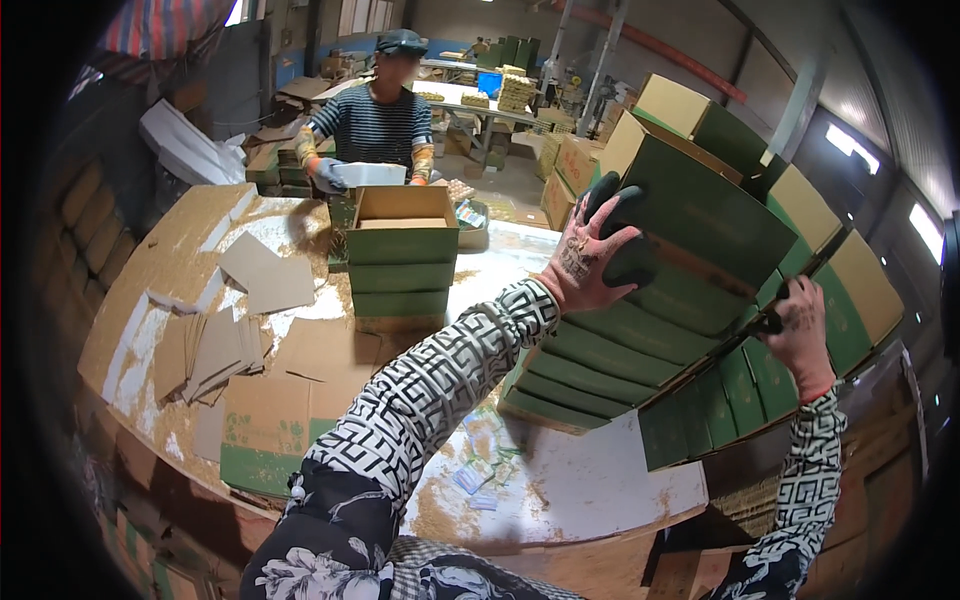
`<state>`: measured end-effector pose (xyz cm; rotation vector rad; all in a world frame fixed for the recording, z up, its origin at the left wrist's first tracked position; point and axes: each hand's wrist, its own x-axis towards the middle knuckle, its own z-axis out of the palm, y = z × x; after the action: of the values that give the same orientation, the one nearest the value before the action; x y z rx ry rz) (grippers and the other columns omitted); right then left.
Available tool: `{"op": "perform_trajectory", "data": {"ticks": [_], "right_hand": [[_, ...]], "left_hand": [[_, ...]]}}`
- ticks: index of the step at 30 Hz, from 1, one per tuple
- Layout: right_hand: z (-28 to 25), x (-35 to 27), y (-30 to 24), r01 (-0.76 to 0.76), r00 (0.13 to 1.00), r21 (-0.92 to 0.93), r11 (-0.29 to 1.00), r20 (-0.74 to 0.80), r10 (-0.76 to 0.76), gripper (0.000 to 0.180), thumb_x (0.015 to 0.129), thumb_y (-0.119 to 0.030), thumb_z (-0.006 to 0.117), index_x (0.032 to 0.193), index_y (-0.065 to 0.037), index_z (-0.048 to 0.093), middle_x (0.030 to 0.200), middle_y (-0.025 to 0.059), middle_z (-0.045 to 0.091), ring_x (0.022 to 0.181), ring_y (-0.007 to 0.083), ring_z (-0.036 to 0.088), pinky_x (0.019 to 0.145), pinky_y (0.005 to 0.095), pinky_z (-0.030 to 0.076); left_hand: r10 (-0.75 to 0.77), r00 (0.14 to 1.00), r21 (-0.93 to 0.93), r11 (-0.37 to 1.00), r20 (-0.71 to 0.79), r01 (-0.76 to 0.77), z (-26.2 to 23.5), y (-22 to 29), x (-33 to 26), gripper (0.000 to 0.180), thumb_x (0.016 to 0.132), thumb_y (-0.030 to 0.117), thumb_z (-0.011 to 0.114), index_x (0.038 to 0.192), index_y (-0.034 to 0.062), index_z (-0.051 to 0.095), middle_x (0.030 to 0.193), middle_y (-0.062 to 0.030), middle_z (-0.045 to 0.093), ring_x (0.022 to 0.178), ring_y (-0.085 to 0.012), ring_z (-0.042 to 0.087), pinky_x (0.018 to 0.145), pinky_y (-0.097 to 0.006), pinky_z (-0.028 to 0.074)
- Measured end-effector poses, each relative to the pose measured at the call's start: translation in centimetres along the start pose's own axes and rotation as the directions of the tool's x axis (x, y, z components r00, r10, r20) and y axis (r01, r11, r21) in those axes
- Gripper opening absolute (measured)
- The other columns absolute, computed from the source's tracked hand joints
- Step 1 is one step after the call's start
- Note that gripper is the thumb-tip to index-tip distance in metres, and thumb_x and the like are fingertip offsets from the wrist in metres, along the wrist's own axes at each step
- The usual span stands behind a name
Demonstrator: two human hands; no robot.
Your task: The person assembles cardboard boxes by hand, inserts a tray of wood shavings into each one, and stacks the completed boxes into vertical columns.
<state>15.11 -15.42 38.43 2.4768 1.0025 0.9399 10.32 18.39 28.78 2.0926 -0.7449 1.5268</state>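
A large green carton [700, 215] with a tan top edge sits tilted at the top of the leaning pile on the right. My left hand [595, 245], in a pink glove with dark coated fingers, grips its left side with the fingers spread. Lower down at its right edge, my right hand [800, 325] wears a matching glove and has its fingers curled round the carton's edge. The tips of those fingers are partly hidden. Below the carton, several flattened-looking green cartons [590, 375] are nested in a stack.
Another green carton stack [402, 270] stands mid-table, its top one open. Behind it a person [375, 130] in gloves holds a white box [370, 175]. Loose cardboard sheets [265, 275] and a flat carton [262, 430] lie left on the dusty white table [600, 480]. More cartons [855, 300] rise at right.
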Motion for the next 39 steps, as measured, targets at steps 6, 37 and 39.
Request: {"op": "perform_trajectory", "data": {"ticks": [6,37,39], "right_hand": [[5.9,-3.5,2.7,-0.214,0.868,0.959,0.187,0.100,0.486,0.058,0.082,-0.019,0.062,0.132,-0.005,0.035,0.130,0.0191,0.044,0.118,0.0304,0.046,0.102,0.0405,0.032],[13.9,-15.9,-65.0,-0.774,0.626,0.607,0.181,0.776,0.077,0.076,0.080,-0.035,0.061,0.132,0.009,0.027,0.123,0.0299,0.046,0.117,0.0392,0.043,0.100,0.0376,0.034],[10.9,-12.2,-62.3,-0.768,0.640,0.640,-0.017,0.766,-0.061,0.069,0.083,-0.031,0.059,0.132,0.008,0.029,0.124,0.0249,0.047,0.119,0.0335,0.043,0.099,0.0348,0.035]], "left_hand": [[-0.386,0.911,-0.160,0.918,-0.144,0.363,0.6,1.6,0.6,0.090,0.056,0.021,0.080,0.132,0.0088,0.034,0.140,-0.0209,0.025,0.131,-0.0433,0.020,0.107,-0.048,0.023],[-0.913,-0.318,0.356,-0.395,-0.257,0.847,-44.7,1.7,-50.6,0.073,0.082,0.046,0.057,0.132,-0.0025,0.034,0.132,-0.0226,0.041,0.123,-0.0344,0.039,0.100,-0.039,0.034],[-0.889,-0.235,0.376,-0.389,-0.393,0.841,-44.4,2.0,-47.3,0.066,0.083,0.039,0.058,0.130,-0.0014,0.036,0.128,-0.0214,0.046,0.118,-0.0344,0.044,0.099,-0.038,0.036]]}}
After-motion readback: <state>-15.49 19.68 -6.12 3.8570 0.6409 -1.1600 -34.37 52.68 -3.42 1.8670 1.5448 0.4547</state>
